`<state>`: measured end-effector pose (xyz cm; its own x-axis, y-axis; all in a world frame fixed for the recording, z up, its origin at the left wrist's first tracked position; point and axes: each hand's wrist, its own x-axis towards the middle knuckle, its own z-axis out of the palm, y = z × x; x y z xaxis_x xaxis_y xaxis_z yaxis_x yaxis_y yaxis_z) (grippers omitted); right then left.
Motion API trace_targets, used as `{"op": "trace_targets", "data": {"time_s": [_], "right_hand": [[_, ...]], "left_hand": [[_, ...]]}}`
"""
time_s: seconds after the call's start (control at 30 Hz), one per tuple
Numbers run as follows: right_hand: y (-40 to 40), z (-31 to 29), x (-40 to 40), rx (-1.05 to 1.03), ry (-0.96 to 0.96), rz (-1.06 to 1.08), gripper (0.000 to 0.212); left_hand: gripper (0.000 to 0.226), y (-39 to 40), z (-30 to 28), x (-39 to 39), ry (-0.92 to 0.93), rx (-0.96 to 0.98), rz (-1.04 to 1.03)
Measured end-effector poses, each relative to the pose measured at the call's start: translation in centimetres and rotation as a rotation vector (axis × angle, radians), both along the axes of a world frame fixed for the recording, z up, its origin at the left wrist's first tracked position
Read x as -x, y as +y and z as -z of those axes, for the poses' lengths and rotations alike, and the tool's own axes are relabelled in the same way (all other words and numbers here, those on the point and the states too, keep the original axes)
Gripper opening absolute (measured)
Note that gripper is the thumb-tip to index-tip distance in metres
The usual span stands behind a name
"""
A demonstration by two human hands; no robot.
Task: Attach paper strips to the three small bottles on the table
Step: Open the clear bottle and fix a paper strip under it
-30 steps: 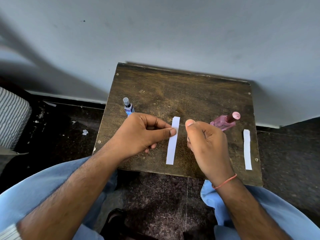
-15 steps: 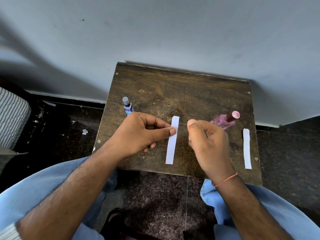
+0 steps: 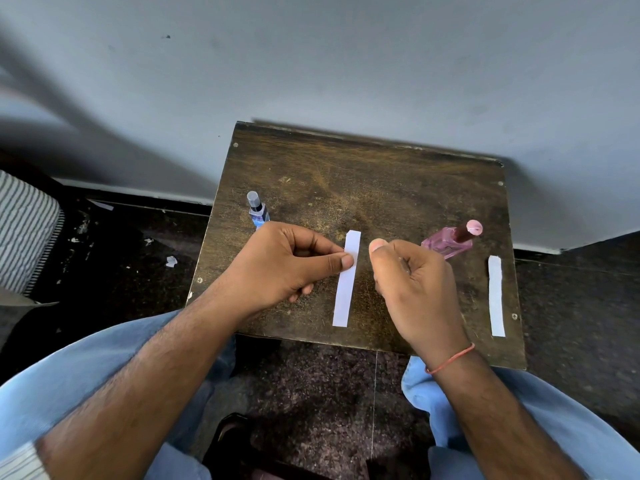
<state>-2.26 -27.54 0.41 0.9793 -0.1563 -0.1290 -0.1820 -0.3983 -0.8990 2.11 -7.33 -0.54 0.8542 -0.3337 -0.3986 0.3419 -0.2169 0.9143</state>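
A white paper strip (image 3: 347,282) lies lengthwise in the middle of the small wooden table (image 3: 363,174). My left hand (image 3: 287,265) hovers just left of it, thumb and forefinger pinched together at the strip's left edge; whether they grip the strip is unclear. My right hand (image 3: 415,289) is just right of the strip, its fingers curled around something small and shiny that is mostly hidden. A blue bottle with a grey cap (image 3: 257,209) stands behind my left hand. A pink bottle with a pink cap (image 3: 450,242) lies tilted behind my right hand. A second strip (image 3: 496,296) lies at the table's right edge.
The table stands against a grey wall (image 3: 346,64). Dark floor (image 3: 114,258) with paper scraps surrounds it. A striped cushion (image 3: 24,230) is at the far left. My knees in blue trousers (image 3: 86,375) sit below the table's near edge.
Both hands have stayed almost still on either side of the middle strip. Nothing on the table has moved.
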Motion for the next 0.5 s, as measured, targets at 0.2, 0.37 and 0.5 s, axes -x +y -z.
{"op": "trace_targets", "data": {"time_s": [0.2, 0.37, 0.5], "right_hand": [[-0.3, 0.3, -0.1, -0.110, 0.074, -0.039, 0.055], [-1.0, 1.1, 0.0, -0.177, 0.109, -0.136, 0.015], [-1.5, 1.9, 0.2, -0.240, 0.158, -0.127, 0.008]], "left_hand": [[0.030, 0.2, -0.1, -0.2, -0.011, -0.002, -0.024], [0.026, 0.4, 0.1, -0.5, -0.010, -0.004, -0.076], [0.019, 0.4, 0.3, -0.4, -0.028, -0.031, -0.091]]}}
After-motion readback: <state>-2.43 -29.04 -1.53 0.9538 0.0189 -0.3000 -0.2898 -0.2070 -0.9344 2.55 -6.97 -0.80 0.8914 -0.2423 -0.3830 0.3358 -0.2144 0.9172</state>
